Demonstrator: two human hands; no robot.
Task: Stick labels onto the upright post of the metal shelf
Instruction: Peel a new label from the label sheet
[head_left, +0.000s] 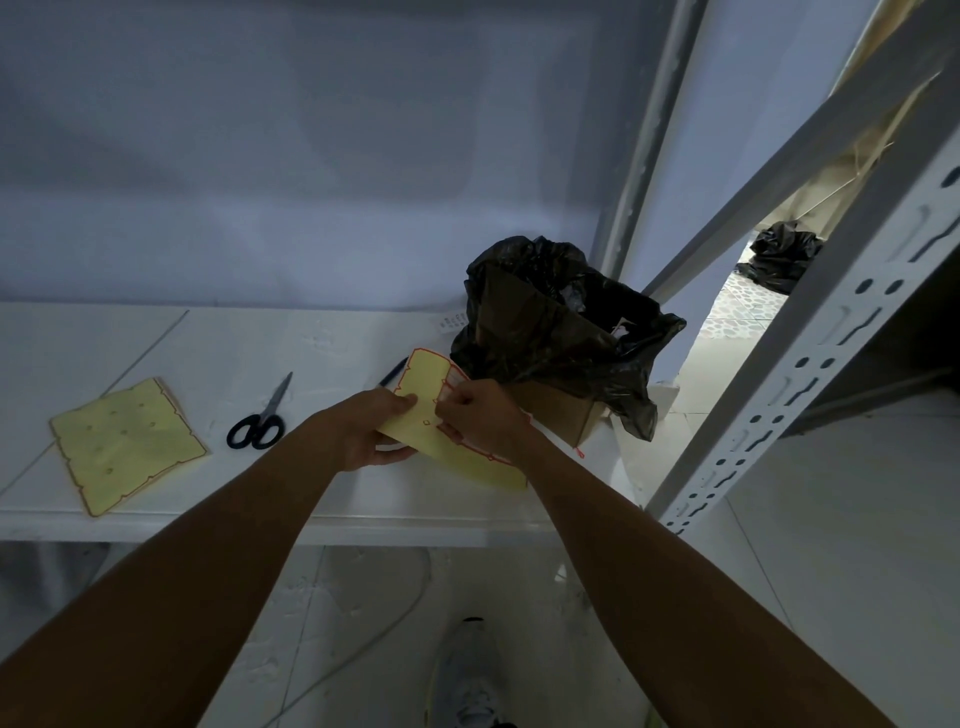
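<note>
You're at a white desk against a plain pale wall; dim room, tiled floor below, one shoe at the bottom edge. On the desk, L to R: a stack of yellow sheets w/ red borders, lying flat; black-handled scissors, blades pointing toward the wall; a dark pen, mostly behind the paper you hold; a small white printed strip near the wall.

At the desk's R end sits a cardboard box lined w/ a black bag, mouth open. The upright post, white w/ slotted holes, slants up the R side, well apart from your hands. No label visible on it. A 2nd black bag lies on the floor past the shelf.

Your left hand grips the label sheet above the desk, thumb on top. Your right hand is curled over the sheet's R part, fingertips pinching at the red-edged labels. Can't tell if one is peeled up; your fingers cover it. Print on the labels is too small to read. Bag contents unclear, just pale scraps.
</note>
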